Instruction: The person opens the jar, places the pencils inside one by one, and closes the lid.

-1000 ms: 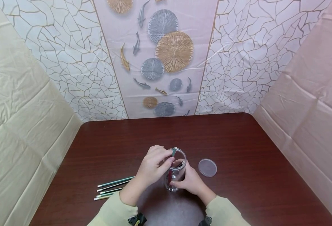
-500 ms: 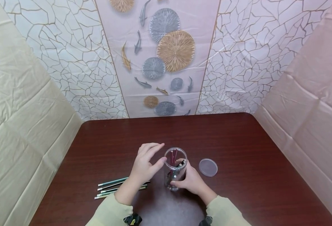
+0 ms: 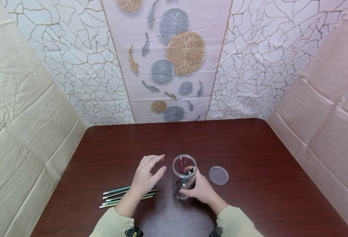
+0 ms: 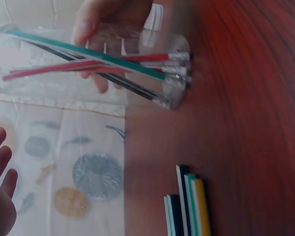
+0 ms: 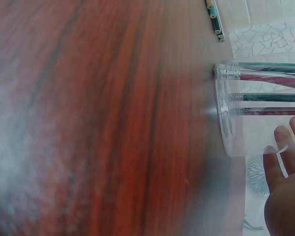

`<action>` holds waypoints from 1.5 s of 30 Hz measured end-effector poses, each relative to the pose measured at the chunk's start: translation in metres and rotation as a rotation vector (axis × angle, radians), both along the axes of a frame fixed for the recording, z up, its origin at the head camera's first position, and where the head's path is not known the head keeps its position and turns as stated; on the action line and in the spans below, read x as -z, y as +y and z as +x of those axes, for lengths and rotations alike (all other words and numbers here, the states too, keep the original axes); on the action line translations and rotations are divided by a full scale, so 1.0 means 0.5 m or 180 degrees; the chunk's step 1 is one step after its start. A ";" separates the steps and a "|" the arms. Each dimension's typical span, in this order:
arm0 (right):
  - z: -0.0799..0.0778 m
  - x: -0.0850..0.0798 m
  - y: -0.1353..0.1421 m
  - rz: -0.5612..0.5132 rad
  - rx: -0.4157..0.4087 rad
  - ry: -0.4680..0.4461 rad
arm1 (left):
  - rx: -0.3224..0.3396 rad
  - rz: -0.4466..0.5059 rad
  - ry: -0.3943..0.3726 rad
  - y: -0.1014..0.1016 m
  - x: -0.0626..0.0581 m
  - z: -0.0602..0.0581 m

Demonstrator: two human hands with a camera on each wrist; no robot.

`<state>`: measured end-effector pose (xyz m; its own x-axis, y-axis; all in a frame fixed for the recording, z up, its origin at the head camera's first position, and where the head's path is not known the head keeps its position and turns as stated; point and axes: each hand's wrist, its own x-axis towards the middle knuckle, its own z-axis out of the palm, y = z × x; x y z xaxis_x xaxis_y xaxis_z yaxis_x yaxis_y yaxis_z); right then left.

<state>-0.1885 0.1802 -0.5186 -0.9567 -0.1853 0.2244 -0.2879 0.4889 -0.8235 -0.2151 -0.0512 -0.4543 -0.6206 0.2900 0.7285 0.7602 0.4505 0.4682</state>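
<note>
A clear plastic jar point(image 3: 180, 187) stands upright on the table, its top uncovered. My right hand point(image 3: 201, 189) grips it from the right, thumb in front and fingers around the far side. Inside the jar lean several pencils: red ones, dark ones and a green pencil point(image 4: 98, 55), eraser ends down. To the left of the jar my left hand point(image 3: 145, 174) hovers with fingers spread, holding nothing. Beneath its wrist lies a loose group of pencils point(image 3: 114, 197), green, black and yellowish, partly hidden by the forearm.
A round translucent lid point(image 3: 218, 175) lies flat on the table just right of the jar. The dark reddish wooden table point(image 3: 236, 141) is bordered by a patterned cloth point(image 3: 174, 65) at the back and pale cloth sides.
My left hand has let go of a green pencil in the jar, then drawn back leftward from the rim. My right hand still grips the jar in place.
</note>
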 end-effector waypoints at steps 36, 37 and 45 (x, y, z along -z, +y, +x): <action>0.001 -0.003 -0.002 0.0038 -0.0010 -0.0024 | -0.0692 -0.0359 -0.0611 -0.143 0.146 -0.006; 0.001 -0.003 -0.002 0.0038 -0.0008 -0.0033 | -0.0688 -0.0361 -0.0623 -0.144 0.148 -0.006; 0.001 -0.002 -0.003 0.0039 0.0047 -0.0091 | -0.0738 -0.0473 -0.0781 -0.157 0.174 -0.006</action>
<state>-0.1882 0.1788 -0.5174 -0.9654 -0.1737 0.1947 -0.2569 0.5029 -0.8253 -0.2181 -0.1297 -0.5415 -0.8334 0.2126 0.5102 0.5029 0.6746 0.5404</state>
